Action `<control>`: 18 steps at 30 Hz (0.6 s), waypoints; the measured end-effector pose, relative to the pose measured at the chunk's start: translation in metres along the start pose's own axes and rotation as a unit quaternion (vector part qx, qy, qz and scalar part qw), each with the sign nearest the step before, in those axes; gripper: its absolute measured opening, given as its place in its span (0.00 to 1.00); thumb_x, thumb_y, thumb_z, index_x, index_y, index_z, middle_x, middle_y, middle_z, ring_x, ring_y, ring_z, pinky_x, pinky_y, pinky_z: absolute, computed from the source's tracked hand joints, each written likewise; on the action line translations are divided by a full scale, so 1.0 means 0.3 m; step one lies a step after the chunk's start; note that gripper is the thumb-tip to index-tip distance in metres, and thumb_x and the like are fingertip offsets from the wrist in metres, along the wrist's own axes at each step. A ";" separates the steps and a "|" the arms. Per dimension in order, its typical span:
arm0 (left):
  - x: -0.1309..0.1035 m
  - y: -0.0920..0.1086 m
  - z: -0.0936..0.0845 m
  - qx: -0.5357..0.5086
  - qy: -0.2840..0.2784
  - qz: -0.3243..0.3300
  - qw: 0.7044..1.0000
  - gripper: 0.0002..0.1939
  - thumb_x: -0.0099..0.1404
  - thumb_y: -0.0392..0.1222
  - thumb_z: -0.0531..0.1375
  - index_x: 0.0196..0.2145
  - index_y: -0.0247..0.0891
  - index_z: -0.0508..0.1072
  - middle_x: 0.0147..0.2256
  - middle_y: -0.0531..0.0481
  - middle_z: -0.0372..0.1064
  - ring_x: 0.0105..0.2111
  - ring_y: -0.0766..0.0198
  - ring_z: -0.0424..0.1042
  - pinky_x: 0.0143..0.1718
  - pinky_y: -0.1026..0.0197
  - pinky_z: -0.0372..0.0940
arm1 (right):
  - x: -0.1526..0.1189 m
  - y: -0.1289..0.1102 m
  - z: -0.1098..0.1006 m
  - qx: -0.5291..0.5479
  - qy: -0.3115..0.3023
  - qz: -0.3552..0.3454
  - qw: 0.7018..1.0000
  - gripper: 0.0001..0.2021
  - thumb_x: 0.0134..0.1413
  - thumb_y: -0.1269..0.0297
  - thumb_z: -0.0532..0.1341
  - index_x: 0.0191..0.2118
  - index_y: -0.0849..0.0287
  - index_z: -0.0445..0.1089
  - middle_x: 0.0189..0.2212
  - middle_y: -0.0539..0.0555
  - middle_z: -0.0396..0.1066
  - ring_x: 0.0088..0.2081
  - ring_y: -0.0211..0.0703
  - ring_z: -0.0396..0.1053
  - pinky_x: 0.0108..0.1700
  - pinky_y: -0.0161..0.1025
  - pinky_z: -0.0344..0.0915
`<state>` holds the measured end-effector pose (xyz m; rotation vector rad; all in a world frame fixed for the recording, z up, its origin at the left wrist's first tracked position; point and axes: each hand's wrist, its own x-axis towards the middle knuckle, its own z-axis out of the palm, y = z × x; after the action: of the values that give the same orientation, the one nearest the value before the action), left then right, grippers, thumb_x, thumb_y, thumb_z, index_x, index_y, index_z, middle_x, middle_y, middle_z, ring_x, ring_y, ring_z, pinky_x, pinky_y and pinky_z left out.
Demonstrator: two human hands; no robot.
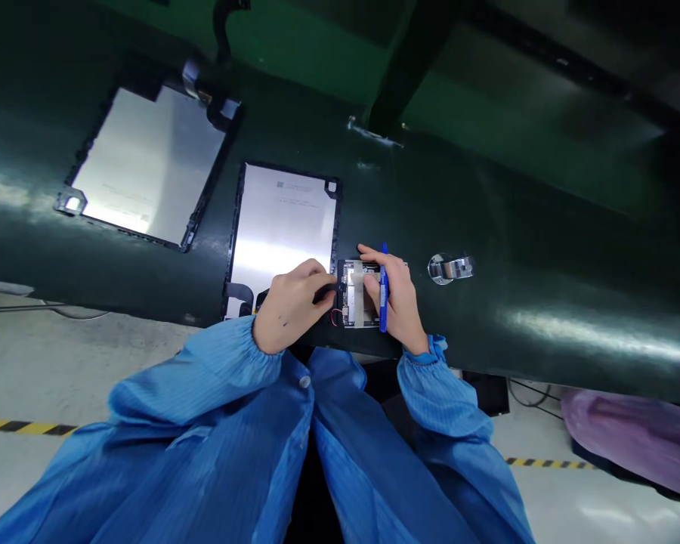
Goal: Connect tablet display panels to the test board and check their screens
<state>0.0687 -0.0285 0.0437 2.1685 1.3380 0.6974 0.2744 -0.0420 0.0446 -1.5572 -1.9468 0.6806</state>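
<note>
A small circuit board assembly (358, 295) with a pale tape strip across it lies near the table's front edge. My left hand (298, 302) is at its left side, thumb and fingers pinched on a black flex cable (324, 290) that reaches the board. On the board's right side rests my right hand (395, 298), holding a blue pen (384, 291) against the palm side, with the index finger stretched over the top edge. Just left of the board lies a silver-backed display panel (283, 227), its lower right part hidden by my left hand.
A second silver-backed panel (150, 166) lies at the left. To the right is a shiny metal ring-shaped object (451, 268). A dark stand (377, 136) rises at the back of the green table (521, 272). Pink cloth (635, 434) shows at the lower right.
</note>
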 end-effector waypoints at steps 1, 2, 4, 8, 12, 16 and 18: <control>-0.004 0.002 0.000 0.001 0.001 -0.002 1.000 0.07 0.62 0.34 0.61 0.37 0.39 0.79 0.35 0.49 0.76 0.27 0.63 0.74 0.27 0.61 0.68 | 0.000 0.002 0.001 0.003 0.003 -0.001 1.000 0.13 0.69 0.57 0.53 0.54 0.50 0.65 0.60 0.53 0.70 0.58 0.50 0.66 0.61 0.52 0.59; -0.008 0.003 0.000 0.001 0.004 -0.004 1.000 0.07 0.62 0.34 0.62 0.37 0.38 0.79 0.35 0.49 0.76 0.26 0.64 0.73 0.27 0.61 0.68 | 0.000 0.004 0.002 0.005 0.006 -0.002 1.000 0.12 0.69 0.56 0.53 0.53 0.50 0.65 0.60 0.53 0.70 0.57 0.50 0.66 0.61 0.51 0.59; -0.015 0.007 0.000 0.003 0.009 -0.006 1.000 0.06 0.62 0.33 0.62 0.37 0.37 0.79 0.35 0.49 0.76 0.25 0.65 0.73 0.26 0.61 0.68 | -0.001 0.007 0.004 0.006 0.006 -0.004 1.000 0.12 0.69 0.57 0.53 0.53 0.50 0.65 0.60 0.53 0.70 0.57 0.50 0.66 0.60 0.51 0.59; -0.025 0.015 0.006 0.015 0.015 -0.012 1.000 0.06 0.63 0.35 0.61 0.36 0.38 0.79 0.35 0.50 0.77 0.24 0.66 0.72 0.27 0.61 0.69 | -0.002 0.008 0.006 0.002 0.006 -0.004 1.000 0.12 0.69 0.56 0.53 0.52 0.50 0.66 0.60 0.53 0.70 0.57 0.50 0.66 0.59 0.51 0.60; -0.029 0.018 0.012 0.033 0.022 -0.008 0.999 0.06 0.64 0.35 0.61 0.36 0.38 0.80 0.34 0.50 0.78 0.24 0.66 0.73 0.26 0.62 0.69 | -0.001 0.010 0.008 -0.002 0.006 -0.005 1.000 0.12 0.69 0.56 0.53 0.53 0.50 0.66 0.59 0.53 0.70 0.57 0.51 0.66 0.59 0.52 0.60; -0.031 0.016 0.013 0.035 0.022 -0.007 0.999 0.06 0.64 0.35 0.61 0.36 0.39 0.80 0.35 0.50 0.78 0.24 0.65 0.74 0.26 0.62 0.69 | -0.001 0.011 0.009 -0.001 0.006 -0.005 1.000 0.12 0.69 0.56 0.53 0.52 0.50 0.66 0.60 0.52 0.70 0.57 0.51 0.66 0.59 0.52 0.60; -0.031 0.016 0.012 0.033 0.018 -0.008 0.999 0.06 0.64 0.35 0.61 0.36 0.39 0.80 0.35 0.49 0.78 0.25 0.64 0.74 0.26 0.61 0.69 | -0.002 0.012 0.009 0.000 0.007 -0.006 1.000 0.11 0.69 0.57 0.53 0.52 0.50 0.66 0.60 0.52 0.70 0.57 0.50 0.66 0.59 0.51 0.60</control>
<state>0.0707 -0.0394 0.0425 2.2038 1.4135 0.6988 0.2750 -0.0420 0.0401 -1.5464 -1.9436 0.6618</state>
